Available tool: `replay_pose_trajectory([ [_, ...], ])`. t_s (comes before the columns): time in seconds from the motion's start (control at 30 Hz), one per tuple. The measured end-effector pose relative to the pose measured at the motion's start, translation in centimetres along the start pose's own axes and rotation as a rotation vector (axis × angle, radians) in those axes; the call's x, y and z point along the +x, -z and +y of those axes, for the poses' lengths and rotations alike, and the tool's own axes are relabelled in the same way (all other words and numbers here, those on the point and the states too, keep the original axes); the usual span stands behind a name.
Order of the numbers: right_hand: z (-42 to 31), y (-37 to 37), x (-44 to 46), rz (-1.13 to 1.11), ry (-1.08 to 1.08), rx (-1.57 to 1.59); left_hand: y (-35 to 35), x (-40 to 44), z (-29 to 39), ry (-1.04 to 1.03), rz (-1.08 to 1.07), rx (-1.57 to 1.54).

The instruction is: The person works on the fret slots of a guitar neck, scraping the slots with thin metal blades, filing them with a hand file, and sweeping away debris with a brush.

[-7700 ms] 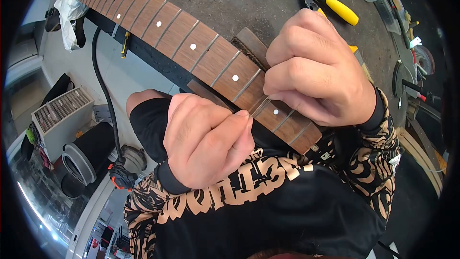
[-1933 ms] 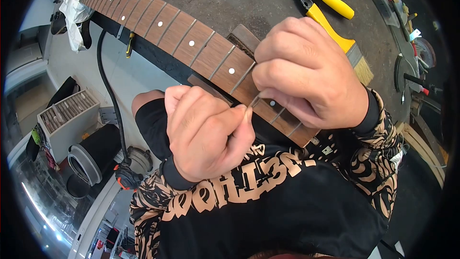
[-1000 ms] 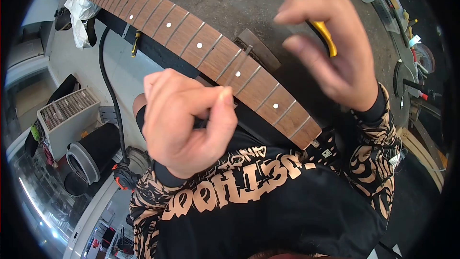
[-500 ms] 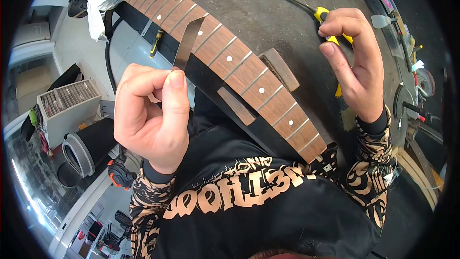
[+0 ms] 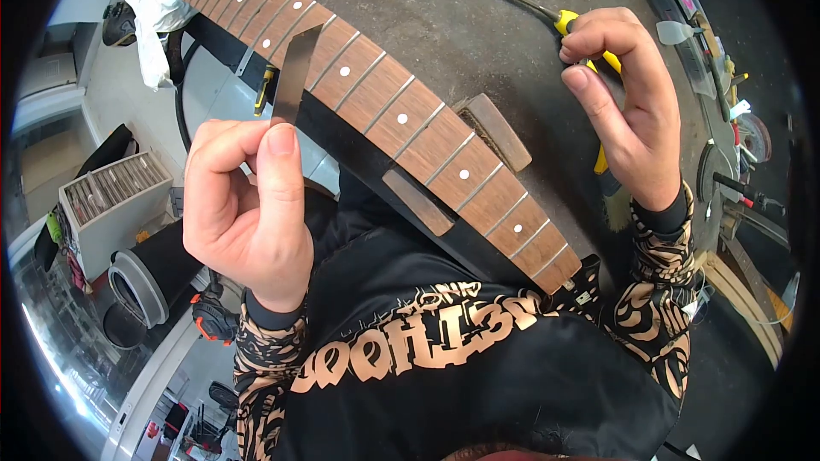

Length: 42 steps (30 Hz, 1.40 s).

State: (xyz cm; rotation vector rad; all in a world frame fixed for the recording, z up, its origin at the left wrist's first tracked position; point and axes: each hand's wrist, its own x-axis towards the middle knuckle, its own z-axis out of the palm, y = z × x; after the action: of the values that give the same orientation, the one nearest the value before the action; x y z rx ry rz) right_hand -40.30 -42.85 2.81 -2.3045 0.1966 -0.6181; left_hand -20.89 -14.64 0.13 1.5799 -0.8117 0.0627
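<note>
Between the thumb and forefinger of my left hand (image 5: 248, 205) is a thin, flat metal blade (image 5: 295, 72), tilted up and to the right over the edge of a guitar neck (image 5: 389, 102). The neck has a brown fretboard with metal frets and white dot inlays, and runs diagonally from upper left to lower right. My right hand (image 5: 628, 107) is raised beyond the neck, with fingers curled and the thumb apart from the forefinger. I see nothing held in it. Behind its fingertips lies a yellow-handled tool (image 5: 565, 20) with a long metal shaft, partly hidden.
Small wooden blocks rest beside the neck, one on the far side (image 5: 500, 132) and one on the near side (image 5: 418, 201). A brush (image 5: 617, 209) lies right of the neck. White cloth (image 5: 154, 38) sits at the neck's far end. A yellow-and-black tool (image 5: 266, 90) is at left.
My left hand has moved left with the blade, away from the middle of the neck. The right hand keeps nearly the same pose. The view has shifted slightly.
</note>
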Motion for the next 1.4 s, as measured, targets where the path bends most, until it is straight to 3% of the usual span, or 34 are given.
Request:
replay_pose_trajectory([
  [0.13, -0.6, 0.3, -0.2, -0.096, -0.117, 0.024, 0.1, 0.0, -0.4, 0.002, -0.017, 0.012],
  [0.43, -0.9, 0.7, -0.2, -0.200, -0.063, -0.069, 0.2, 0.1, -0.5, 0.006, -0.056, -0.024],
  [0.7, -3.9, -2.0, 0.0, -0.337, -0.008, 0.047, -0.5, -0.3, -0.2, 0.013, -0.070, -0.059],
  [0.73, -3.7, -1.8, 0.2, -0.327, -0.033, 0.103, -0.6, -0.4, -0.1, -0.004, -0.073, -0.056],
  [0.8, -2.4, -0.3, 0.6, -0.237, 0.083, -0.134, -0.7, -0.5, 0.2, -0.063, -0.138, -0.009],
  [0.9, -3.2, -0.2, 0.2, -0.159, 0.040, -0.031, -0.9, -0.7, 1.2, -0.201, -0.306, 0.081],
  [1.03, -3.4, -0.8, -0.3, -0.215, 0.156, 0.085, -3.0, -1.7, 2.9, -0.361, -0.442, 0.109],
  [1.13, -3.3, -1.2, -1.0, -0.228, 0.162, 0.111, -3.4, -2.3, 3.3, -0.363, -0.537, 0.115],
  [1.4, -2.7, -2.2, -1.4, -0.201, 0.169, 0.099, -3.9, -2.5, 3.4, -0.356, -0.518, 0.139],
])
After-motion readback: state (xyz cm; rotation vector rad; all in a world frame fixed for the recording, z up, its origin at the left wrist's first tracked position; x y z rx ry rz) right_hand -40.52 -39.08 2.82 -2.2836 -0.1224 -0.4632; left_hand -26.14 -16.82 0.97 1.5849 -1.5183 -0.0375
